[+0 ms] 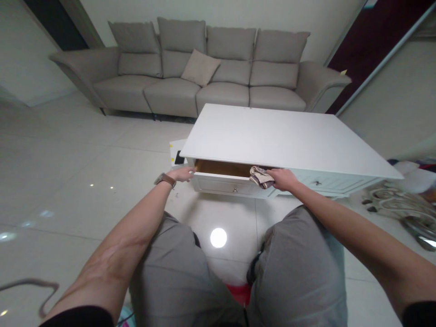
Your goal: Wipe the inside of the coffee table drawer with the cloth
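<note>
- White panelling fronts the open drawer (pixel 218 181), which sits partly pulled out at the near left of the low desk (pixel 286 136); its inside is brown, like bare wood.
- Folded and bunched, the cloth (pixel 260 177) lies over the right part of the drawer's front edge, beige with darker patterning.
- The right hand (pixel 284 180) has its grip closed on the cloth from the right side.
- The left hand (pixel 182 174) is at the drawer's left front corner, fingers reaching toward the edge; I cannot tell whether its grip is closed on the wood.
- The cloth should be light, soft and hard to damage, best pinched by its thick folds.
- The drawer looks stiff and rather heavier, its painted face probably smooth; the top edge or the small metal knob (pixel 235 190) seems the sound place to take hold.
- A second drawer (pixel 334 181), shut, has a matching raised panel.
- The desk's top is flat, white and straight-edged.
- A brown watch strap (pixel 167 179) circles the left wrist.
- Beyond, a grey-beige sofa (pixel 225 95) carries a square cushion (pixel 200 68); glossy pale tiles (pixel 68 181) cover the floor.
</note>
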`<state>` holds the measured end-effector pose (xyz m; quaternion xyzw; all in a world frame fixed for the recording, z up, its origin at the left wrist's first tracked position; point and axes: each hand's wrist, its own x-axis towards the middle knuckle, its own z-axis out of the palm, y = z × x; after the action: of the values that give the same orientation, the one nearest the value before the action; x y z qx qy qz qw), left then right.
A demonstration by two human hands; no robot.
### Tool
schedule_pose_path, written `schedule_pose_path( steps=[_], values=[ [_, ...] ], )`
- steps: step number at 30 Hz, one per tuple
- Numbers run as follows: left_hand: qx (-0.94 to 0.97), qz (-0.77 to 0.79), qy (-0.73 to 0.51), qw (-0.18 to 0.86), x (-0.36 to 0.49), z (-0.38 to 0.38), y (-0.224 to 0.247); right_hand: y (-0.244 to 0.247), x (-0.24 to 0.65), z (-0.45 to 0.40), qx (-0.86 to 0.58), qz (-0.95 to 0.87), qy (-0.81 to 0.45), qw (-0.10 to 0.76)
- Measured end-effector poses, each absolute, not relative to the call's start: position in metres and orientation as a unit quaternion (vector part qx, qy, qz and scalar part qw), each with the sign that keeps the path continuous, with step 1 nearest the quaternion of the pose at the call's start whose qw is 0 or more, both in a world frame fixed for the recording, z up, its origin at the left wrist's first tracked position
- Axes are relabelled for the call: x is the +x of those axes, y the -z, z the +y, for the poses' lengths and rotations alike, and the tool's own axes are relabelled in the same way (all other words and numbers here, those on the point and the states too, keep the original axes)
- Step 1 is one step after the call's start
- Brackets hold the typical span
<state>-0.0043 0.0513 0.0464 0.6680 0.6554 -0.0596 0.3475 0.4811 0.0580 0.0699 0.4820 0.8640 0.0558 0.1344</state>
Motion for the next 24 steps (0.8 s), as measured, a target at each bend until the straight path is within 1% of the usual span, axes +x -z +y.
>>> schedule_pose_path(
  steps=[4,11,15,18,24],
  values=[
    [0.654,0.664,0.022,0.363,-0.009,0.054,-0.045,-0.065,0.482,0.062,0.407,0.904,-0.051,0.121],
    [0.690,0.654,-0.016,0.310,-0.024,0.066,-0.034,-0.048,0.461,0.071,0.242,0.967,-0.030,0.072],
    [0.702,0.634,-0.035,0.322,-0.029,0.071,-0.025,-0.038,0.439,0.072,0.160,0.984,-0.038,0.069],
    [0.698,0.631,-0.050,0.335,-0.031,0.072,-0.020,-0.025,0.406,0.073,0.103,0.992,-0.062,0.049],
    [0.692,0.628,-0.085,0.345,-0.036,0.073,-0.012,0.013,0.288,0.068,0.029,0.987,-0.150,-0.047]
  ],
)
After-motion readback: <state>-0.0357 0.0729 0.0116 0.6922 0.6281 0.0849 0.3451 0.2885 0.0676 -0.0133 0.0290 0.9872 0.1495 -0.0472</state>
